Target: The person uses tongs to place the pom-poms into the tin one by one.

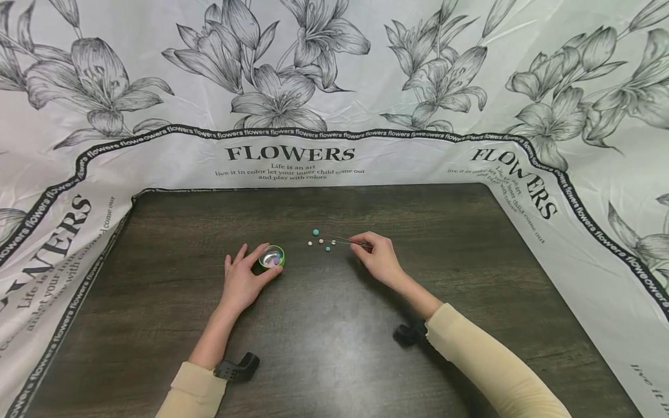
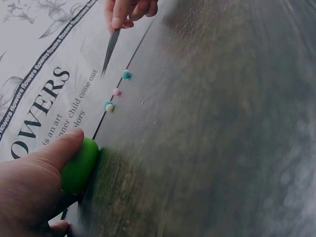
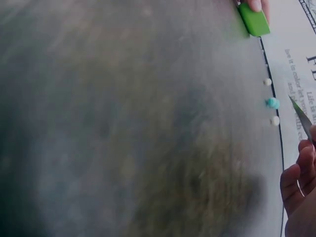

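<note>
My left hand (image 1: 244,282) holds a small round cup with a green rim (image 1: 283,251), thumb and fingers on opposite sides of it. Inside the cup lie some beads (image 1: 276,261), purple and blue. In the left wrist view the cup's green outer wall (image 2: 81,168) shows beside the thumb. Thin metal tweezers (image 2: 111,49) are pinched in my right hand (image 1: 380,259), pointing left with their tips apart over loose beads. Among these are a larger teal bead (image 1: 316,232), a pink bead (image 1: 321,241), a white bead (image 1: 310,244) and a smaller teal bead (image 1: 327,249). No bead is clearly seen between the tips.
Cup and beads are on a dark wood-grain table (image 1: 334,325). A white curtain (image 1: 292,159) printed with flowers and lettering surrounds its back and sides. Black wrist cameras (image 1: 237,367) sit on both forearms, below beige sleeves' cuffs.
</note>
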Tool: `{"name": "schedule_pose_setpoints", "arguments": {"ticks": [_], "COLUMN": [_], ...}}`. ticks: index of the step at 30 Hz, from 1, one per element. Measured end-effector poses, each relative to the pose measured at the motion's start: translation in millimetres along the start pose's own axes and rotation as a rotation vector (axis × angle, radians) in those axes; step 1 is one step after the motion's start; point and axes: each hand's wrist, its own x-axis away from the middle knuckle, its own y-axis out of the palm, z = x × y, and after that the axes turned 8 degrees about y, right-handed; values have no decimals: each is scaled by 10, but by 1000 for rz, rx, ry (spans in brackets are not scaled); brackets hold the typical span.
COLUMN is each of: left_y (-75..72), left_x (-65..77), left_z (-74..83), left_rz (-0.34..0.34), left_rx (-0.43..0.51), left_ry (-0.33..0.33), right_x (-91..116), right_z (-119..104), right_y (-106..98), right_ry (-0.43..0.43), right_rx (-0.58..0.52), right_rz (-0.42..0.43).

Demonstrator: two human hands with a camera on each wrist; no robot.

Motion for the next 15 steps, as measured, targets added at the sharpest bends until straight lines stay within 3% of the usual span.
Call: {"name": "schedule_pose_setpoints", "arguments": {"ticks": [15], "left_y": [3], "left_x": [-7], "left_z": [7], "left_rz": [-4], "left_rx": [-5], "left_ry": [-6], "right_x": [47], "right_z": [125], "right_y": [-20], "right_ry": [43], "right_rx": [36], "right_rz": [38]}}
